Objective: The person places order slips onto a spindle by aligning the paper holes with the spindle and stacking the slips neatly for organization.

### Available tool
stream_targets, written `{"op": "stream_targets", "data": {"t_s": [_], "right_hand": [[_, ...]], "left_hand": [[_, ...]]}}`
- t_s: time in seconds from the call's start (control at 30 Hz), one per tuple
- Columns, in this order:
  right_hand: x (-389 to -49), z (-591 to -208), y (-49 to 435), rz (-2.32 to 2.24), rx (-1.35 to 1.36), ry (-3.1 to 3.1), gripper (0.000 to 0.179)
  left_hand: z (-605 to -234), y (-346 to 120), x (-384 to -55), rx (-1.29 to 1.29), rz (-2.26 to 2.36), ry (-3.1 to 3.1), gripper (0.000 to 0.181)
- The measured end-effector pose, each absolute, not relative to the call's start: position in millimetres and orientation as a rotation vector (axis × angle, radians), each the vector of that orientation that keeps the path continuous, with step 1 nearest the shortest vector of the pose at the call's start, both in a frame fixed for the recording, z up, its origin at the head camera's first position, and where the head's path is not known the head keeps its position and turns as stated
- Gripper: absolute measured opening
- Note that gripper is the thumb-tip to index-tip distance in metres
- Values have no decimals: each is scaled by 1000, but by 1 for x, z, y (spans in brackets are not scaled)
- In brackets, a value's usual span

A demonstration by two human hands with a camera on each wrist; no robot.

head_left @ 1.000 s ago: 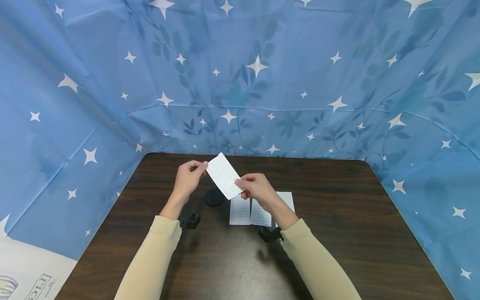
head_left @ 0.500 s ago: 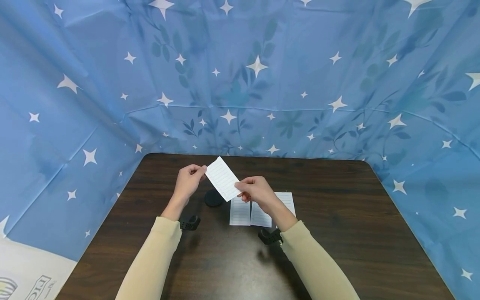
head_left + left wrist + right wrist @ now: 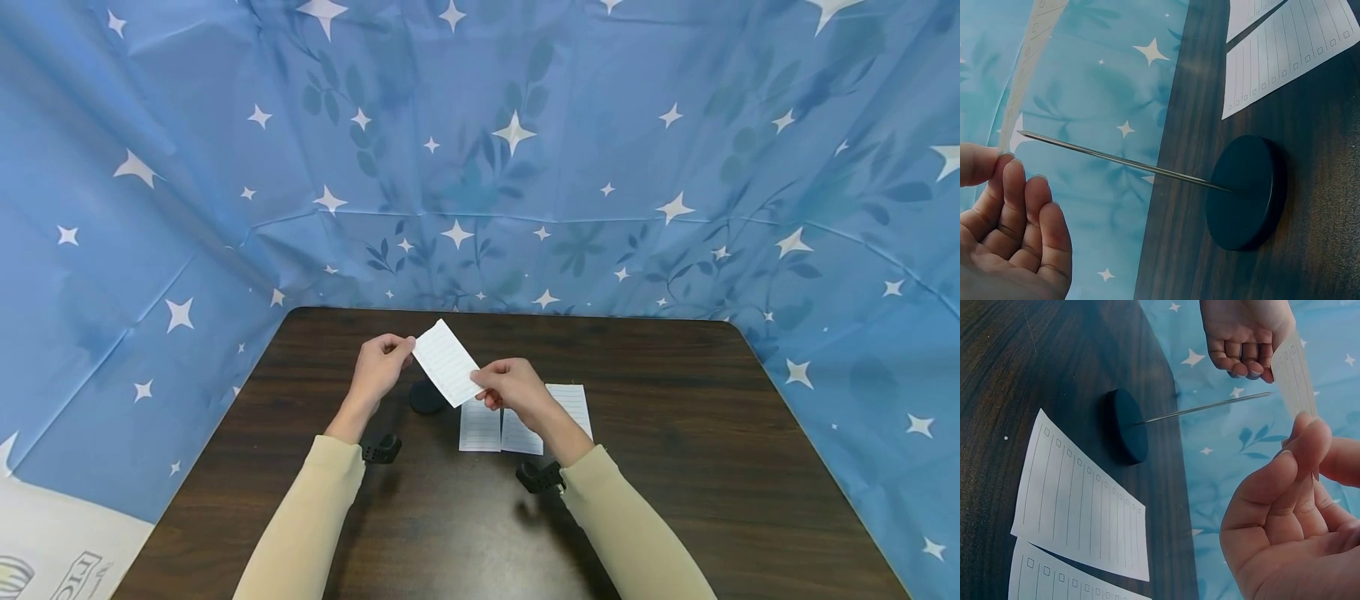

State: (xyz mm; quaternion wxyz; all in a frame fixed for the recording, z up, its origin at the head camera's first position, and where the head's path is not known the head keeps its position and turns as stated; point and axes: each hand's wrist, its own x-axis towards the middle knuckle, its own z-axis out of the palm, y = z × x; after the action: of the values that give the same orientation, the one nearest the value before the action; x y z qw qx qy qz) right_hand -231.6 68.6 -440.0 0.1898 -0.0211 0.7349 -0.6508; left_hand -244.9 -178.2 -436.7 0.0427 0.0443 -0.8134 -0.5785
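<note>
My left hand (image 3: 375, 368) pinches the upper left corner of a lined checklist sheet (image 3: 447, 364) between thumb and forefinger. At its lower right edge my right hand (image 3: 517, 387) pinches the same sheet. The sheet hangs tilted in the air over a paper spike, whose round black base (image 3: 1247, 194) stands on the table. In the left wrist view its thin metal rod (image 3: 1116, 159) points up toward the sheet, its sharp tip close under the paper. The right wrist view also shows the rod (image 3: 1204, 407) ending just short of the sheet (image 3: 1294, 372).
Several similar lined sheets lie on the dark wooden table (image 3: 720, 467): a left one (image 3: 478, 429), a middle one (image 3: 521, 433) and a right one (image 3: 572, 402) partly behind my right arm. A blue star-patterned curtain (image 3: 480, 175) stands behind the table. A white printed item (image 3: 67, 533) is at lower left.
Both hands have lowered the sheet slightly toward the spike, keeping it tilted between them. The sheets on the table have not moved.
</note>
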Motion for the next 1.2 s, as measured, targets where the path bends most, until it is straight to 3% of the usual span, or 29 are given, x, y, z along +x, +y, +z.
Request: {"op": "stream_targets", "data": {"t_s": [1.2], "right_hand": [[-228,-452,66,-1799,-93,2067,22]], "left_hand": [[-445,-175,-247,138,-1708,-2514,31]]}}
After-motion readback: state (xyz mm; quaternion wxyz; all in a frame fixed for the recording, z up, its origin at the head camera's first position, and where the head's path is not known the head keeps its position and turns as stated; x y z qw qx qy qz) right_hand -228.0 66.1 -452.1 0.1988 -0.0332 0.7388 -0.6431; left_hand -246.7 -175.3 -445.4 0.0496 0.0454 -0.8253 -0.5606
